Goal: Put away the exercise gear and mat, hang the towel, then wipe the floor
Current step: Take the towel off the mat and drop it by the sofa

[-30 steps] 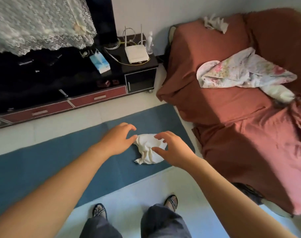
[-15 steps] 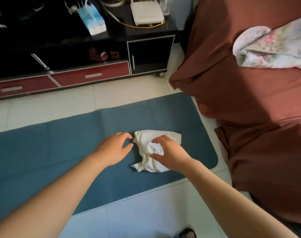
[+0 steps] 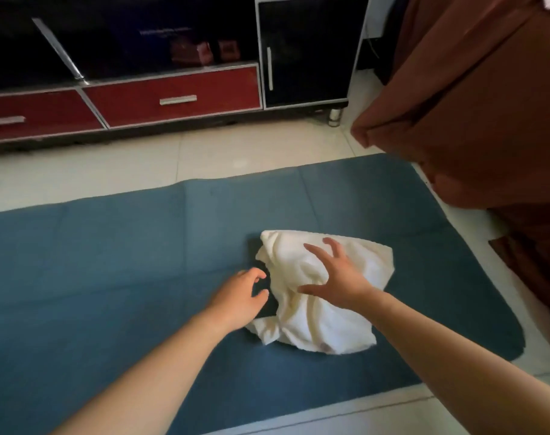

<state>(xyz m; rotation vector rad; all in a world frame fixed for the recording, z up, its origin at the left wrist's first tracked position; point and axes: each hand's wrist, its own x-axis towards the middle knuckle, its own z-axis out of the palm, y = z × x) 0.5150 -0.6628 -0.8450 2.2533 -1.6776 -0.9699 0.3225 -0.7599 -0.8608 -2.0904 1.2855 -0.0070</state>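
White towel (image 3: 317, 321) on the mat (image 3: 110, 262) sat under my splayed right hand (image 3: 336, 277), left hand (image 3: 236, 296) loosely curled, empty; next, I judged, a gathering grip.

The left hand (image 3: 236, 299) and right hand (image 3: 339, 277) are bare, and both forearms (image 3: 148, 372) are bare down to the picture's lower edge.

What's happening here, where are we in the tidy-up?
A person bends over the blue mat, which lies flat on the tiled floor. The right hand, fingers spread, is on the crumpled white towel lying on the mat. The left hand, fingers loosely curled, sits at the towel's left edge over a dark flat thing partly under it. Nothing is gripped or lifted yet.
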